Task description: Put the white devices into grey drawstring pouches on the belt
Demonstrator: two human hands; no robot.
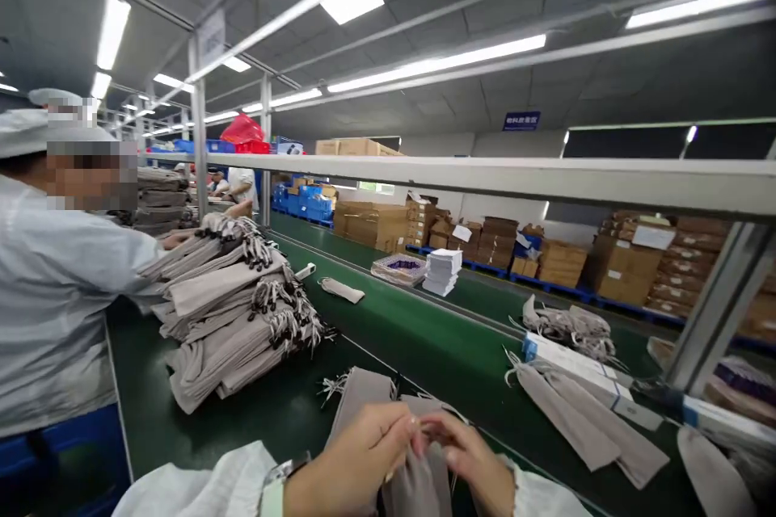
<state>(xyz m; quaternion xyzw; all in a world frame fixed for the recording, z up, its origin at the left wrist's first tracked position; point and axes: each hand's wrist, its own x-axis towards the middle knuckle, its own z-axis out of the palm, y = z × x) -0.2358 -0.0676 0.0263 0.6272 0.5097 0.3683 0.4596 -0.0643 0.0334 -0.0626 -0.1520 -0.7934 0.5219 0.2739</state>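
My left hand point(364, 448) and my right hand point(476, 456) meet at the near edge of the work surface, fingertips pinched together. Between them hangs a grey-beige fabric drawstring pouch point(418, 489), gripped near its gathered top; my fingers hide part of it. Just beyond my hands lie more flat pouches point(362, 392) of the same cloth, with loose white cords. A tall, uneven pile of such pouches point(236, 331) stands to the left, its cord ends with dark tips facing right. On the right, two pouches point(575, 420) lie beside a long white-and-blue box point(582, 371).
A co-worker in white point(54, 291) sits at the left, an arm reaching behind the pile. A green conveyor belt point(388, 339) crosses ahead, carrying a single pouch point(341, 289). Beyond are a stack of white booklets point(442, 271), a crumpled pouch heap point(567, 327) and a metal post point(706, 315).
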